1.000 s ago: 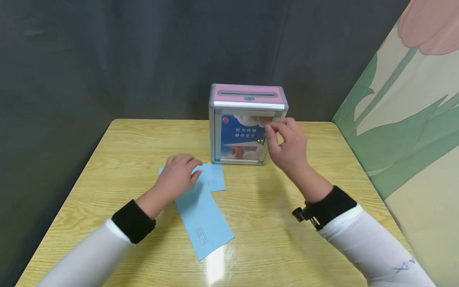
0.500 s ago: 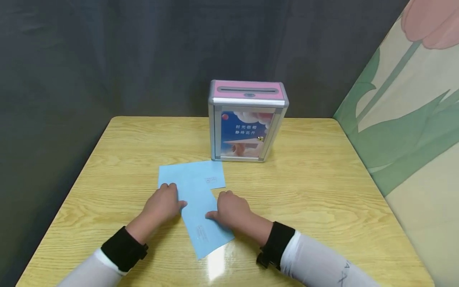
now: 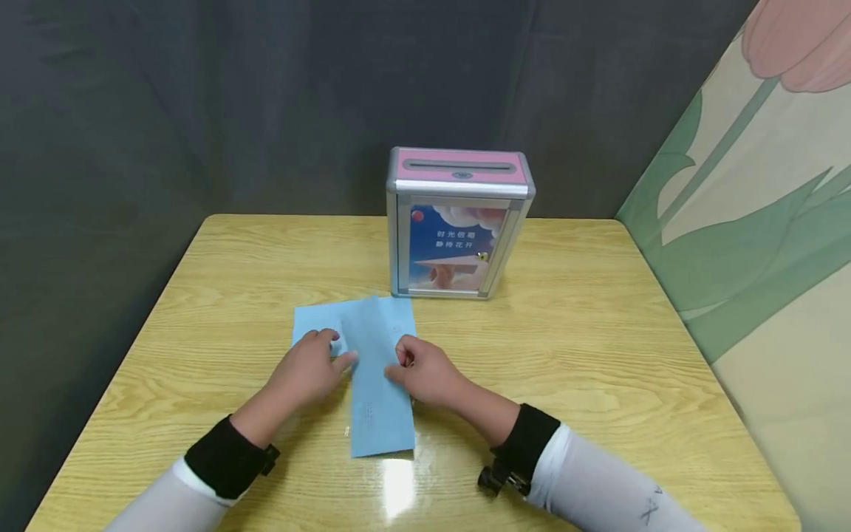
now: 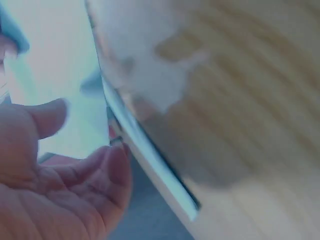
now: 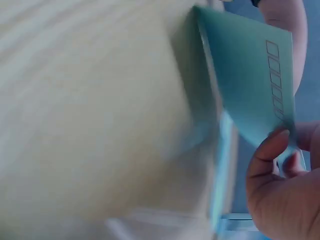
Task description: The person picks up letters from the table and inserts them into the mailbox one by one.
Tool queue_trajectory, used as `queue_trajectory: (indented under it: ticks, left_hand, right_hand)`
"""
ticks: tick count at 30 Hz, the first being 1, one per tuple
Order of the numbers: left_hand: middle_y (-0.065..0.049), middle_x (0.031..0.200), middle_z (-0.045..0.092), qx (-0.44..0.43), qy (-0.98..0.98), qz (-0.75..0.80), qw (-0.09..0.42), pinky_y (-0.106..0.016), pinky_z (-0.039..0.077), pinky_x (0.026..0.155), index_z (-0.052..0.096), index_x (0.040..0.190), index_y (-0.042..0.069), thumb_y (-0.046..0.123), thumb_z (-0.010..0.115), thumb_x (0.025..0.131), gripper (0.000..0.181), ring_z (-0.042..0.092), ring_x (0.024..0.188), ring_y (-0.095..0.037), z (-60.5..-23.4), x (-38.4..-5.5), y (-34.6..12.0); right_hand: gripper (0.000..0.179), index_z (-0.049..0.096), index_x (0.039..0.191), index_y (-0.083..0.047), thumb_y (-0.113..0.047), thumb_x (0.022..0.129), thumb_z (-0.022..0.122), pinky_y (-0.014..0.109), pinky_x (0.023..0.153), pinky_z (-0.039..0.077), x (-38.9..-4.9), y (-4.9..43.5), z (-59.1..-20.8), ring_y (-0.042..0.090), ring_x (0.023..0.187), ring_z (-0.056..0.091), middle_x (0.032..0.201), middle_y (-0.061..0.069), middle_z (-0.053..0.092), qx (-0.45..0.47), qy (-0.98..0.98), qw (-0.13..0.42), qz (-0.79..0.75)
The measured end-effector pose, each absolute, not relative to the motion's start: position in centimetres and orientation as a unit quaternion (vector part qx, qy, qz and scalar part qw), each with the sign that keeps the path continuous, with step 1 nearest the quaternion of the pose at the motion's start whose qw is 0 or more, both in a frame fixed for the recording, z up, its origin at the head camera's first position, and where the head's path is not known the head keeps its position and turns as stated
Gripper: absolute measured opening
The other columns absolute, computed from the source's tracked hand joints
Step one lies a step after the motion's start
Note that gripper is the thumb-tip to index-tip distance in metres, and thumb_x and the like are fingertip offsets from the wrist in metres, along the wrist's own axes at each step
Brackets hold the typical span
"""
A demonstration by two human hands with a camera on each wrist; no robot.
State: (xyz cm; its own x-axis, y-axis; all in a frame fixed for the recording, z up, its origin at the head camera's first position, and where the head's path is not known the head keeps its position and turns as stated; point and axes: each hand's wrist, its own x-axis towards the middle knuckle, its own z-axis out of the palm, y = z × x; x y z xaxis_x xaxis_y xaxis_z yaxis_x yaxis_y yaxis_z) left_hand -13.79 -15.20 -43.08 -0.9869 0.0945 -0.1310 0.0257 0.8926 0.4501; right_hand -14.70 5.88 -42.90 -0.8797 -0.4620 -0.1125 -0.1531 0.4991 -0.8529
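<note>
A light blue envelope is raised off the table, and my right hand pinches its right edge between thumb and fingers. In the right wrist view the envelope stands tilted, with a row of small printed boxes along one edge. My left hand is at the envelope's left side, its thumb and fingers spread apart; the left wrist view shows a gap between the thumb and the curved fingers. Beneath and behind lies a second blue envelope, flat on the table and partly covered.
A letter box with a pink top, a slot, silver edges and a locked-looking picture door stands behind the envelopes. The wooden table reaches to a dark curtain at the back. A flower-patterned wall borders the right.
My right hand has come down from beside the letter box to the upper envelope and taken hold of it. That envelope has lifted and turned straighter. My left hand has moved to its left edge.
</note>
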Motion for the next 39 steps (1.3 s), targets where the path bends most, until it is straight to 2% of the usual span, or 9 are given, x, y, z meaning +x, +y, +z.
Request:
queue_trajectory:
  ticks: [6,10,13,19,22,26,29,33,39]
  left_hand:
    - [0.001,0.113,0.052,0.065,0.891,0.432,0.126,-0.034,0.044,0.076,0.033,0.132,0.018,0.057,0.038,0.083,0.063,0.055,0.094,-0.015,-41.1,-13.5,-13.2]
    - [0.006,0.114,0.051,0.072,0.826,0.541,0.141,-0.034,0.042,0.081,0.028,0.134,0.023,0.055,0.04,0.083,0.062,0.055,0.093,-0.012,-40.2,-13.3,-12.5]
    - [0.003,0.112,0.052,0.088,0.804,0.573,0.134,-0.035,0.04,0.084,0.031,0.133,0.018,0.052,0.04,0.084,0.06,0.053,0.097,-0.013,-39.6,-13.0,-12.6]
    - [-0.001,0.094,0.057,0.088,0.809,0.572,0.105,-0.033,0.043,0.068,0.052,0.109,0.014,0.044,0.043,0.087,0.038,0.052,0.083,-0.017,-39.2,-12.8,-12.9]
    - [0.001,0.089,0.06,0.056,0.815,0.57,0.091,-0.034,0.042,0.064,0.055,0.105,0.017,0.045,0.045,0.086,0.036,0.053,0.079,-0.016,-39.3,-13.1,-13.0]
    - [0.005,0.093,0.062,0.033,0.814,0.574,0.082,-0.033,0.043,0.072,0.054,0.108,0.019,0.045,0.045,0.085,0.035,0.056,0.087,-0.01,-39.4,-13.6,-13.1]
    - [0.003,0.075,0.059,0.026,0.825,0.559,0.079,-0.029,0.042,0.059,0.053,0.103,0.019,0.047,0.046,0.084,0.035,0.053,0.065,-0.009,-39.4,-13.8,-13.2]
    - [-0.002,0.054,0.036,0.03,0.851,0.521,0.059,-0.028,0.031,0.046,0.052,0.093,0.021,0.051,0.048,0.081,0.032,0.029,0.046,-0.017,-39.2,-14.2,-13.0]
    - [0.005,0.074,0.052,0.052,0.892,0.449,-0.018,-0.03,0.036,0.055,0.049,0.09,0.022,0.051,0.047,0.082,0.03,0.048,0.067,-0.013,-38.2,-15.1,-12.2]
  right_hand:
    - [0.018,0.041,0.076,-0.016,-0.024,0.083,0.056,0.022,0.042,0.038,-14.4,5.8,-40.1,0.008,0.048,0.045,0.056,-0.004,0.043,-0.247,0.856,0.038,-0.452]
    - [0.015,0.045,0.076,-0.015,-0.021,0.08,0.058,0.019,0.056,0.043,-14.2,5.4,-39.1,0.007,0.078,0.05,0.086,-0.007,0.052,-0.329,0.849,-0.061,-0.409]
    - [0.018,0.047,0.08,-0.015,-0.027,0.079,0.061,0.02,0.063,0.043,-14.0,5.4,-38.8,0.007,0.093,0.047,0.101,-0.004,0.051,-0.362,0.843,-0.09,-0.388]
    - [0.027,0.055,0.09,-0.016,-0.038,0.077,0.062,0.027,0.079,0.042,-14.0,5.9,-38.4,0.008,0.102,0.045,0.114,-0.001,0.047,-0.371,0.849,-0.088,-0.365]
    - [0.026,0.056,0.094,-0.014,-0.033,0.078,0.063,0.024,0.073,0.044,-14.4,6.4,-38.3,0.01,0.094,0.049,0.111,-0.001,0.048,-0.341,0.852,-0.088,-0.388]
    - [0.036,0.052,0.109,-0.012,-0.023,0.077,0.065,0.022,0.065,0.047,-15.4,7.2,-38.0,0.013,0.09,0.051,0.108,-0.001,0.049,-0.227,0.856,-0.087,-0.456]
    - [0.043,0.047,0.117,-0.018,-0.024,0.078,0.064,0.025,0.065,0.047,-16.2,7.8,-37.8,0.013,0.09,0.052,0.105,-0.003,0.052,-0.148,0.852,-0.054,-0.499]
    - [0.026,0.058,0.104,-0.022,-0.029,0.08,0.061,0.029,0.062,0.047,-16.9,8.6,-37.6,0.014,0.075,0.057,0.086,-0.002,0.06,-0.1,0.837,0.024,-0.538]
    - [0.017,0.063,0.085,-0.015,-0.031,0.079,0.061,0.03,0.06,0.049,-17.5,10.0,-37.1,0.018,0.07,0.06,0.078,0.005,0.059,-0.067,0.818,0.059,-0.569]
